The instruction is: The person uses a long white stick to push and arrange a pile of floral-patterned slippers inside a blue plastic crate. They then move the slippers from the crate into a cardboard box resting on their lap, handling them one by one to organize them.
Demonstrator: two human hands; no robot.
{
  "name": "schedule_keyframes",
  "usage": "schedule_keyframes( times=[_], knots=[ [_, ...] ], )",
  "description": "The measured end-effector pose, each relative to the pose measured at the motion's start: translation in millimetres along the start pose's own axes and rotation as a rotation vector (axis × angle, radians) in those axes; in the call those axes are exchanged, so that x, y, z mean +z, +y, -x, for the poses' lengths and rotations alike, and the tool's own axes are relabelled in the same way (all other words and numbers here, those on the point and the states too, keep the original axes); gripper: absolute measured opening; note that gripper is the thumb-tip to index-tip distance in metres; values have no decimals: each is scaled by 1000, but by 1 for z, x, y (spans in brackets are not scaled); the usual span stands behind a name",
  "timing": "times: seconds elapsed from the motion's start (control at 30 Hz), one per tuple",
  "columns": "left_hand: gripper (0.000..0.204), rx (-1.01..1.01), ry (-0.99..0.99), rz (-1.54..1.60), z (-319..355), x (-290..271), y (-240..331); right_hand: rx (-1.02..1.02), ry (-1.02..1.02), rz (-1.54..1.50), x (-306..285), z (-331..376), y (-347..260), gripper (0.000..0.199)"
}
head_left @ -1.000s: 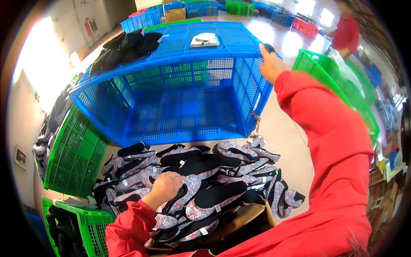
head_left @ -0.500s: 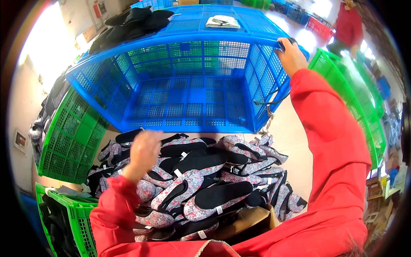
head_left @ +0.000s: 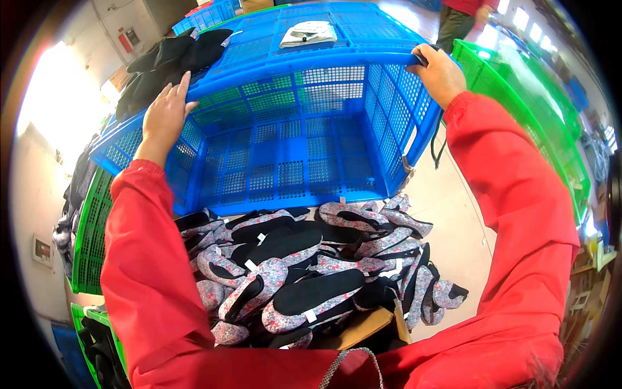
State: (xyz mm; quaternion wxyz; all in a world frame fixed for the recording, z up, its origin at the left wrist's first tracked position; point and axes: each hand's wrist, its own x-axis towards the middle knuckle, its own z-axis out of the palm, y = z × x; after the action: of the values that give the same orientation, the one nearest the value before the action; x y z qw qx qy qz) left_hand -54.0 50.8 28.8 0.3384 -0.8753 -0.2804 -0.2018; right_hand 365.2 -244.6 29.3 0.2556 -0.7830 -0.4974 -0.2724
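A large blue plastic crate [head_left: 285, 202] lies on its side, its open mouth facing me. My right hand [head_left: 442, 76] is closed around its upper right corner, beside a small dark piece. My left hand [head_left: 166, 118] rests against the upper left edge, fingers stretched out and thumb apart, close to a pile of black slippers [head_left: 152, 84] on top. Below the mouth, a heap of floral slippers [head_left: 259, 279] with black soles and small white tags spreads over the floor. One slipper [head_left: 317, 292] lies sole up near the front.
A white folded item [head_left: 308, 34] lies on the crate's top. Green crates stand at the left [head_left: 91, 243] and right [head_left: 518, 110]. An open cardboard box [head_left: 366, 327] sits at the heap's near edge. A cord [head_left: 437, 150] hangs by the crate's right side. Another person [head_left: 457, 23] stands behind.
My left hand has risen from above the slipper heap to the crate's upper left edge. The right hand stays on its corner. The view has shifted slightly, and the crate appears a little tilted.
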Motion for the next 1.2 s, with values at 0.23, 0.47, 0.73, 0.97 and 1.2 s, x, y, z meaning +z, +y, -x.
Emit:
schedule_keyframes(
  times=[0.23, 0.47, 0.73, 0.97, 1.2],
  knots=[
    [42, 250, 97, 70, -50, 9, 44, 230, 13, -258, -9, 27, 73, 48],
    [39, 85, 113, 174, -140, 16, 183, 597, -219, -512, 112, 312, 103, 43],
    [55, 400, 416, 470, -129, -17, 231, 944, -450, -646, 98, 476, 67, 35],
    [61, -71, 336, 48, 36, -37, 70, 1263, -349, -747, 18, 545, 94, 32],
    [63, -272, -410, 231, 244, -42, -13, 1349, -256, -737, -52, 617, 74, 30]
  ],
)
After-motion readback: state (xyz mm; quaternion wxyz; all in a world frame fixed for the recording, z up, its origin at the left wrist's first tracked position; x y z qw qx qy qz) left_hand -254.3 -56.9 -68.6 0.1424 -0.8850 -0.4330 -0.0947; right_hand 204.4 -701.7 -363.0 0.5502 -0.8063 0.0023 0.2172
